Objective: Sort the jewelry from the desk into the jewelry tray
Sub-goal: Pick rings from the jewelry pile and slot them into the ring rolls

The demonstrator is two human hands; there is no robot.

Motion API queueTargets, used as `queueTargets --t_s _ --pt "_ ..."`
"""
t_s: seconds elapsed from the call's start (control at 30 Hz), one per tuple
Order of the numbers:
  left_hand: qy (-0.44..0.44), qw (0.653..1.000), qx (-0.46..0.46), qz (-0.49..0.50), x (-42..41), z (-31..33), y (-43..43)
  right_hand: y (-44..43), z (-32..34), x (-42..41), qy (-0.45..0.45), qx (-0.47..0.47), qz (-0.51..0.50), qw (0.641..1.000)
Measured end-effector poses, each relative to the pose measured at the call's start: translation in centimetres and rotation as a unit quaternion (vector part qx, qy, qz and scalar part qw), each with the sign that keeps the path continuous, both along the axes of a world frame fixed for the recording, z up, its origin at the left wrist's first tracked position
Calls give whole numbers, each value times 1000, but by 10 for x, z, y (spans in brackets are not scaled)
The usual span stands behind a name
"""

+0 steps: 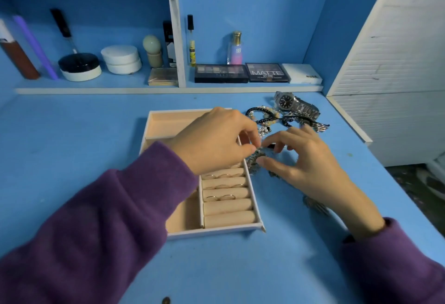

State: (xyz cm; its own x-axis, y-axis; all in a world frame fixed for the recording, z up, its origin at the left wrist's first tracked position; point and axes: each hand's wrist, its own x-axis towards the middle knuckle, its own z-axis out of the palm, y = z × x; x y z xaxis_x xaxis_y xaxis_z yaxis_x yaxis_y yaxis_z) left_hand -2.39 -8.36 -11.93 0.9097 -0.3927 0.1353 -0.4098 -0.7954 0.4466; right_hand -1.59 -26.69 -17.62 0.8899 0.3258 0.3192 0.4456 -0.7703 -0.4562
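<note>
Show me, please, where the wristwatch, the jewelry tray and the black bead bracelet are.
wristwatch [286, 100]: head view, on its dark dial.
jewelry tray [212, 231]: head view, on its near front wall.
black bead bracelet [257, 110]: head view, on its upper beads.

The left half and the near edge of the blue desk [72, 135] are left open, and wide passage is offered there. The middle is taken up by the jewelry tray [216, 230], over whose far right part the left hand [214, 140] is held. The right hand [305, 161] is met just beside the tray's right wall. The far right corner is crowded by a watch [289, 102] and beaded bracelets [262, 114].
</note>
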Motion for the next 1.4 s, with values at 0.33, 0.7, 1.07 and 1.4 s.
queueTargets --t_s 0.33,0.7,1.07,1.4 --pt "-8 1000 19 4 20 -6 -15 4 3 1 11 55 21 998" --pt "29 999 19 -42 20 -8 -30 -17 18 8 62 510 -76 855" --pt "39 984 102 -140 29 -28 -57 -19 6 12 15 223 -163 961" --pt "72 984 96 -134 30 -24 -60 -15 3 13 15 171 -140 975"
